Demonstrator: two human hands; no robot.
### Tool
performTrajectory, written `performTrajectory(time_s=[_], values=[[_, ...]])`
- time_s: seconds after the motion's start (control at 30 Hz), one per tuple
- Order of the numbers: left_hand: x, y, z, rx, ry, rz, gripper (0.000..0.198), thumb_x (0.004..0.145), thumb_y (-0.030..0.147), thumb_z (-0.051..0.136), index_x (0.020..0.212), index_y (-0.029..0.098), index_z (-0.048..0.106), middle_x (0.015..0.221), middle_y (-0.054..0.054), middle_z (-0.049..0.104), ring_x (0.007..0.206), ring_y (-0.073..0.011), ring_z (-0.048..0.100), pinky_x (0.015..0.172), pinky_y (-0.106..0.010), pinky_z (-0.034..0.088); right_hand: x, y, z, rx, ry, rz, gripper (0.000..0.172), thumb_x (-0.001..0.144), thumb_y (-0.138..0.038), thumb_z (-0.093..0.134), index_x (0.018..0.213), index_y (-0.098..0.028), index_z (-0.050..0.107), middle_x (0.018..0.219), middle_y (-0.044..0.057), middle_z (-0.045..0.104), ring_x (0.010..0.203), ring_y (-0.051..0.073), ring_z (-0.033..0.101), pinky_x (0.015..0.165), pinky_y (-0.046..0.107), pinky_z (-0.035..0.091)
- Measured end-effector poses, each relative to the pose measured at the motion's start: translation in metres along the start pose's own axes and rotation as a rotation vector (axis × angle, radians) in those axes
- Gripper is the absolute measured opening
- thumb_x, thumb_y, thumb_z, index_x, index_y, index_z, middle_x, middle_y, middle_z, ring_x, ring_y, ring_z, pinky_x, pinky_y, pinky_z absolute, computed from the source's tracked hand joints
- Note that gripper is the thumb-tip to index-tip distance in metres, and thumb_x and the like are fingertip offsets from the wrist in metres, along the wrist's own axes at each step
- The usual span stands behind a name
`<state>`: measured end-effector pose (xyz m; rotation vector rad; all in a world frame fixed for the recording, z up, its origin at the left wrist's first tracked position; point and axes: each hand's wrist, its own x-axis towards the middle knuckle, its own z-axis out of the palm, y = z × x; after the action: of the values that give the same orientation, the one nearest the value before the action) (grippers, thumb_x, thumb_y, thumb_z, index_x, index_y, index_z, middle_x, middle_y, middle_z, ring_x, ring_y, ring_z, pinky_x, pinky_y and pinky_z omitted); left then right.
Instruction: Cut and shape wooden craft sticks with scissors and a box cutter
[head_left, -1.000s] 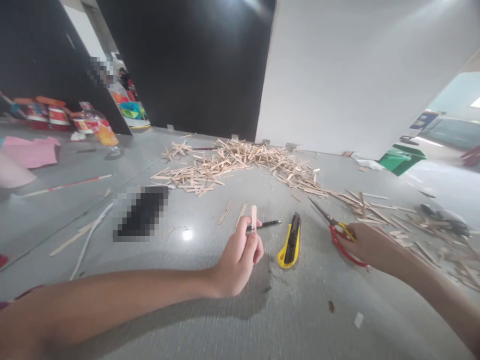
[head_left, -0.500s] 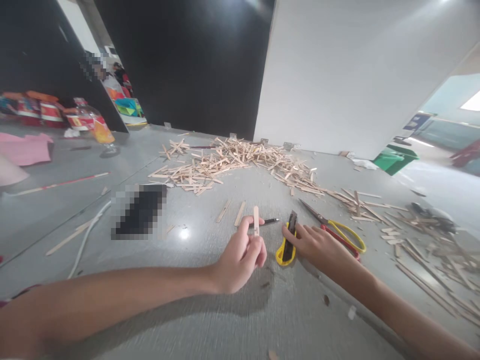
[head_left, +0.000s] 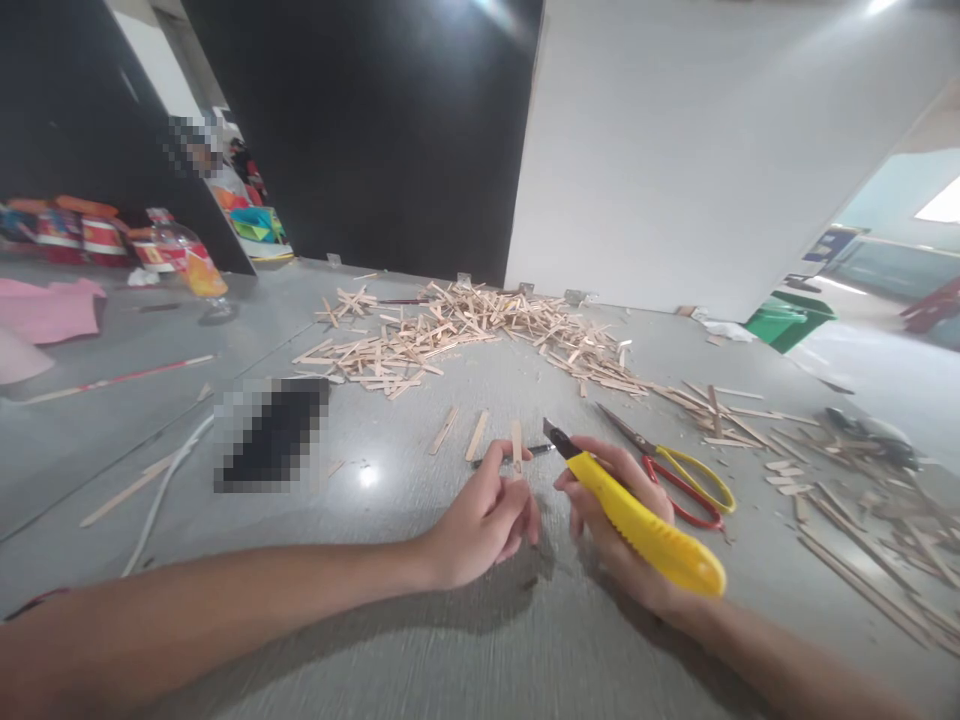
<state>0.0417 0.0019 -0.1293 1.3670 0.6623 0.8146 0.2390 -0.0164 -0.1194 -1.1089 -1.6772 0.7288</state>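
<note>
Two changes in the last second: the right hand point(head_left: 600, 530) has left the red-and-yellow scissors point(head_left: 686, 475), crossed to the yellow utility knife point(head_left: 660, 535) and picked it up. The knife is now off the floor point(head_left: 420, 640), fingers wrapped round its body, dark blade end pointing up and away toward the left hand point(head_left: 484, 520). The scissors lie untouched on the floor just right of the knife hand, blades shut as far as I can tell

The left hand has barely moved. It is closed narrow and pinches one short wooden stick point(head_left: 517, 448) upright between thumb and forefinger, with the knife tip just beside the stick but not touching it. A black pencil point(head_left: 536, 450) lies on the floor behind the stick, and two loose sticks lie just left of it

Further back sits a big scattered pile of sticks point(head_left: 450, 330), with more offcuts strewn to the right

Containers:
- green bin point(head_left: 795, 318), far right, inside hidden
- plastic bottle point(head_left: 196, 268), far left, lower part looks orange, level unclear
- red-and-white tubs point(head_left: 67, 225) behind the bottle, contents cannot be told

A pixelated dark slab point(head_left: 274, 435) and a white cable point(head_left: 169, 480) lie to the left
</note>
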Motion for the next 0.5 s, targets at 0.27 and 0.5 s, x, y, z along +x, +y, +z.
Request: performTrajectory(time_s=[0.27,0.5], values=[[0.002,0.0,-0.002,0.015,-0.009,-0.057,0.019,0.113,0.042,0.033,0.118,0.025,0.039,0.07,0.006,0.061,0.04,-0.0068,0.039,0.039,-0.017,0.033,0.0,0.015,-0.005,-0.033,0.105,-0.134,0.014,0.086,-0.034,0.079,0.09,-0.026,0.069,0.074,-0.002,0.061,0.061,0.017,0.057,0.055,0.03,0.047],[0.003,0.003,-0.002,0.05,-0.062,-0.086,0.023,0.113,0.043,0.035,0.122,0.023,0.043,0.068,0.006,0.06,0.042,-0.007,0.042,0.04,-0.016,0.034,-0.006,0.009,-0.007,-0.096,0.072,-0.112,0.016,0.094,-0.025,0.07,0.109,-0.028,0.073,0.076,-0.003,0.076,0.046,0.011,0.059,0.046,0.023,0.047]])
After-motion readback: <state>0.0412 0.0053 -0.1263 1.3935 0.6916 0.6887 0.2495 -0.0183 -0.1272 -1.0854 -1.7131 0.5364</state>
